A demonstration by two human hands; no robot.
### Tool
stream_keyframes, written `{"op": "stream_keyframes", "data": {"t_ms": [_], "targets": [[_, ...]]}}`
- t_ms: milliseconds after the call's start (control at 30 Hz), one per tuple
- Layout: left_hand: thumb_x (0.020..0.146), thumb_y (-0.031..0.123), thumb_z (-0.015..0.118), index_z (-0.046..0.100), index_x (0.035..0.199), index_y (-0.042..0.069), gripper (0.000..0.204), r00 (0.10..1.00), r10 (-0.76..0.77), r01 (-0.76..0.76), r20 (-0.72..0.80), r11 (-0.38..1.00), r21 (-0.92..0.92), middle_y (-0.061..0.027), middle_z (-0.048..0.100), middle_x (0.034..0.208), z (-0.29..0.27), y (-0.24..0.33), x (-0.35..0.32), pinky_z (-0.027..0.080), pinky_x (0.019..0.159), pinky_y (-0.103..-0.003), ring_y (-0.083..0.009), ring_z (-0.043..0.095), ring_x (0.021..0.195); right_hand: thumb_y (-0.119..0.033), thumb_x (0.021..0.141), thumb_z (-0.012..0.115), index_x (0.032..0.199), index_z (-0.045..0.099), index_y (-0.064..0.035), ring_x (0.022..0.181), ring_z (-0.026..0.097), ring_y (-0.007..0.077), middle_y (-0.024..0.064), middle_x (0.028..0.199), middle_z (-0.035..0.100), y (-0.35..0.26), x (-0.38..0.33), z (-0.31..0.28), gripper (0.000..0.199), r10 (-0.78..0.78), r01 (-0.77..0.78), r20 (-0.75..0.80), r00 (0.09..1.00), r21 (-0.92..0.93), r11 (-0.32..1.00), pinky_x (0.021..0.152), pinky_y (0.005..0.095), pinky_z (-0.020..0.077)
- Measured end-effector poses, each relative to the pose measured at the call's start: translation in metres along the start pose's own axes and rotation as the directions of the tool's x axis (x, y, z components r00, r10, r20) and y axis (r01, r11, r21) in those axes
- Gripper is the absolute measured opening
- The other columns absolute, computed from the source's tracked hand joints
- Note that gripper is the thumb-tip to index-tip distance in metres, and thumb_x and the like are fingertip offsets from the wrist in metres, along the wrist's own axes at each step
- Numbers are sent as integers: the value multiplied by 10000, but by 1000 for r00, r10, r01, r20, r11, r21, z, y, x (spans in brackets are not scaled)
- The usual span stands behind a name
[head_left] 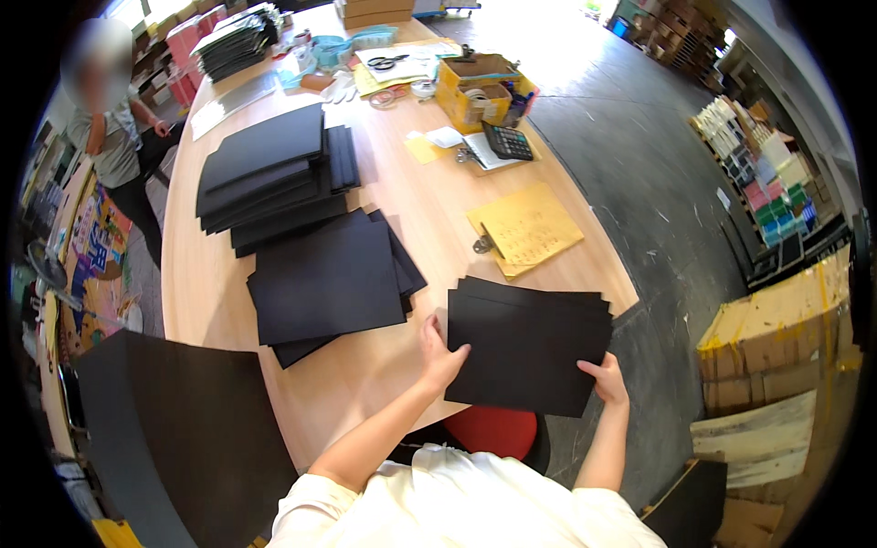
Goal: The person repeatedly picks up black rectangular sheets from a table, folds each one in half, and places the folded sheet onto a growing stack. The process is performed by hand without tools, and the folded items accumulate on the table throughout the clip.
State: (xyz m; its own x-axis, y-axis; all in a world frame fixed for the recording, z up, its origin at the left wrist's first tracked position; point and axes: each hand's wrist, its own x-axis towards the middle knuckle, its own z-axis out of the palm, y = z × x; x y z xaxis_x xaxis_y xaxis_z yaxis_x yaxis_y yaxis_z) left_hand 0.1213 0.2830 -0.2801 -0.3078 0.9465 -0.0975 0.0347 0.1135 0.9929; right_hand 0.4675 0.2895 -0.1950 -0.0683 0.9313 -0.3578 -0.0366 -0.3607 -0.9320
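Between both hands I hold several black sheets of stiff board, slightly fanned at their far edge, over the near right edge of the table. My left hand is closed on their left side, thumb on top. At the right side my right hand grips them, thumb also on top; its other fingers are mostly hidden underneath. Left of my left hand lies a loose pile of black boards. Behind that pile rises a taller stack of black boards.
A yellow paper pad with a clip lies beyond the held sheets. Farther off are a calculator, a yellow box of supplies and scissors. A large dark panel stands left; cartons stand right. Another person is at far left.
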Motion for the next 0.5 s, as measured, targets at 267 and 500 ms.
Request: {"op": "stream_keyframes", "data": {"t_ms": [267,500], "targets": [[789,-6,739,512,1195,20,466,937,336,-314,99,930,-189,-71,602,1025,-69,74,-27,464,902,-304,-183,594,982,124,737,730,1070,654,26,985,667,236,124,1067,700,-26,-14,41,355,-365,364,43,930,39,931,930,377,503],[741,-66,702,499,1175,58,495,945,257,-224,205,960,-170,-71,598,1005,-102,16,-31,465,888,-316,-197,594,973,70,709,746,872,717,22,887,682,200,123,916,727,-24,27,97,173,-153,232,250,956,-330,915,821,312,540]]}}
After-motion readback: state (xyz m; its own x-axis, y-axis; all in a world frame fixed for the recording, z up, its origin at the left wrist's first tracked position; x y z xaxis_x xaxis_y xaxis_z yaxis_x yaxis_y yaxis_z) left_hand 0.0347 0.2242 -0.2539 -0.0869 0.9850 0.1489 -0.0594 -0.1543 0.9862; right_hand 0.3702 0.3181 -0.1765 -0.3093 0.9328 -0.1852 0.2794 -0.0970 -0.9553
